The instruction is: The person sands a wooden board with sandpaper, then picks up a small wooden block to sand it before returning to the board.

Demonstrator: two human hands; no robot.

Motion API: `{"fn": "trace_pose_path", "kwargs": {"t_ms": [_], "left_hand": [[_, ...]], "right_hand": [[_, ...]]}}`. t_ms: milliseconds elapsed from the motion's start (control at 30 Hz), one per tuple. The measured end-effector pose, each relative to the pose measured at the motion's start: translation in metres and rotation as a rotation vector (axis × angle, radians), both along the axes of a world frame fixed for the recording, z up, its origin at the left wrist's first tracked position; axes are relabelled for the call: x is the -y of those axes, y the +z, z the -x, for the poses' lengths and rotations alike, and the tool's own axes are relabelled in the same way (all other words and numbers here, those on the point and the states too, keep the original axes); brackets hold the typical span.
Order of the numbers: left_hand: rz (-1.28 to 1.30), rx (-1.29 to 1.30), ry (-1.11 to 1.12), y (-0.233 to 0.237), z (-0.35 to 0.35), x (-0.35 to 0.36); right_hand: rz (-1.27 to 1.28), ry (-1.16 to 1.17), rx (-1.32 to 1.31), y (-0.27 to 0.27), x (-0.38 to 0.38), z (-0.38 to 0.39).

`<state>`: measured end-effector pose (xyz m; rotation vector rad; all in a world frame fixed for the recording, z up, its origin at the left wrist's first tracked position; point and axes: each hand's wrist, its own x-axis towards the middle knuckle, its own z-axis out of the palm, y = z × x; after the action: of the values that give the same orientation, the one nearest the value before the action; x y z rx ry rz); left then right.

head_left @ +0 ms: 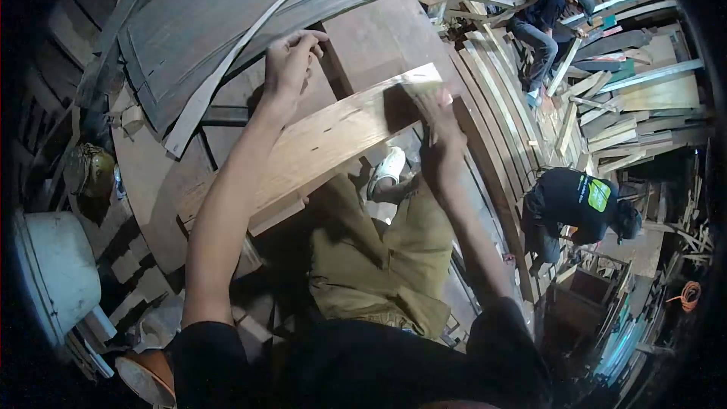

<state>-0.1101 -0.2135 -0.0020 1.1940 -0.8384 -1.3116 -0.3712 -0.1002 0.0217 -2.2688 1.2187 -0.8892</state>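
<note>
A long pale wooden board (pixel 333 135) lies slantwise in front of my body, its near face showing the grain. My left hand (pixel 291 60) is above its upper edge, fingers loosely bent and the index finger stretched out, with nothing visible in them. Close to that hand is a dark strip (pixel 333 68) set against a flat brown panel (pixel 390 38). My right hand (pixel 439 117) is at the board's right end and smeared by motion. Its fingers are too blurred to show whether they grip the board or hold something.
A thin curved wooden strip (pixel 235 53) rests across a dark moulded panel (pixel 182 38). Curved timber pieces (pixel 496 91) line the right side. One person (pixel 572 204) bends over there, another (pixel 545 30) sits farther back among stacked planks. A white container (pixel 60 276) stands at left.
</note>
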Motion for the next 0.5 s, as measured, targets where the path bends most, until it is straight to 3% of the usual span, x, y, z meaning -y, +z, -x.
{"fn": "trace_pose_path", "kwargs": {"t_ms": [67,133,167,233,300,367,433,467,500], "left_hand": [[-0.006,0.026,-0.006,-0.001,0.001,0.0],[0.014,0.015,0.003,0.006,0.004,-0.001],[-0.057,0.028,-0.017,0.012,0.002,-0.005],[-0.021,0.03,0.0,0.008,0.004,-0.006],[-0.012,0.052,0.004,0.006,0.003,-0.003],[0.009,0.035,0.008,0.003,0.004,0.0],[-0.023,0.048,0.017,0.005,0.005,-0.002],[-0.01,0.053,0.007,0.005,0.005,-0.003],[0.002,0.057,0.001,0.005,0.004,-0.004]], "right_hand": [[0.003,0.089,-0.203,0.01,-0.022,-0.014],[-0.046,-0.046,-0.022,-0.011,-0.014,-0.006],[-0.143,-0.19,0.259,-0.009,0.0,0.001],[-0.011,-0.303,-0.029,-0.001,0.008,0.012],[-0.454,-0.213,0.57,-0.016,-0.027,-0.023],[0.091,0.215,-0.263,-0.024,-0.028,-0.009],[-0.21,-0.212,0.318,-0.024,-0.012,0.001],[0.1,-0.288,0.048,-0.033,0.007,0.02],[0.082,-0.257,-0.006,-0.03,0.001,0.01]]}}
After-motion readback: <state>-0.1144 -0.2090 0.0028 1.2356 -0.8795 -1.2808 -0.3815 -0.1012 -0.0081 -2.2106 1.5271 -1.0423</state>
